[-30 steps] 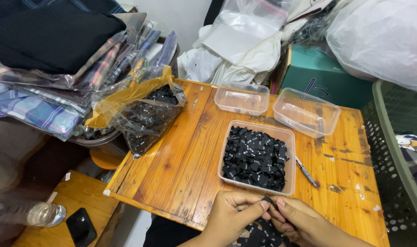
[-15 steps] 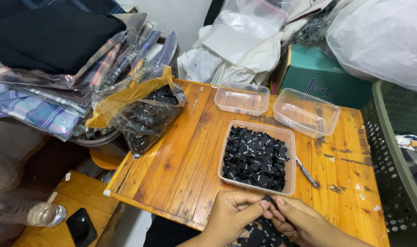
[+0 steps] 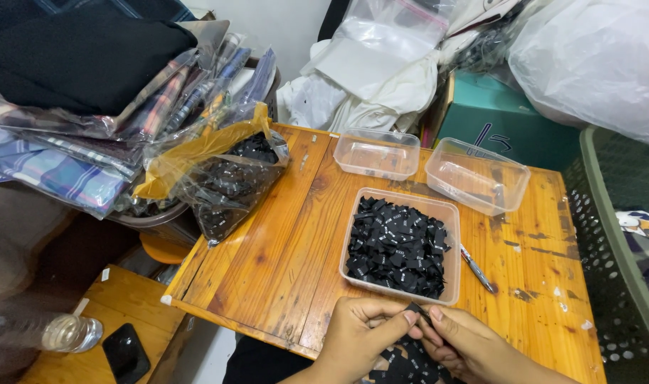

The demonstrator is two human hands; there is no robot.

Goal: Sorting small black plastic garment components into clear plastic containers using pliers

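A: What's over on the left?

B: A heap of folded plaid shirts in clear plastic sleeves [image 3: 75, 153], with a black folded cloth [image 3: 75, 57] on top. Just right of it, a crumpled clear plastic bag of small black woven labels [image 3: 228, 181] slumps onto the corner of the worn orange wooden table [image 3: 282, 249], with a strip of yellow wrapping over its mouth. Lower down sits a small wooden stool [image 3: 118, 313] bearing a clear plastic bottle [image 3: 61, 334] and a flat black phone-like slab [image 3: 125, 352].

A: And the middle?

B: 3 clear rectangular plastic tubs. 2 shallow ones, at the far side: 1 [image 3: 376, 153] left, 1 [image 3: 477, 174] right. The nearer tub [image 3: 449, 213] is heaped with more small black labels [image 3: 395, 245]. A silver pen [image 3: 476, 269] lies just beside its right wall.

A: The hands?

B: At the table's near edge. The left hand [image 3: 360, 338] is curled, thumb and forefinger pinched on a small black folded label [image 3: 417, 310]; the right hand [image 3: 474, 348] meets it, fingertips closed on the same piece. More black labels [image 3: 406, 363] lie under both hands.

A: Further right?

B: A teal cardboard box [image 3: 495, 121] behind the table, white cloth and clear zip bags [image 3: 381, 71] piled against the pale wall, a big white plastic sack [image 3: 594, 64], and a grey-green perforated laundry basket [image 3: 609, 242] at the edge.
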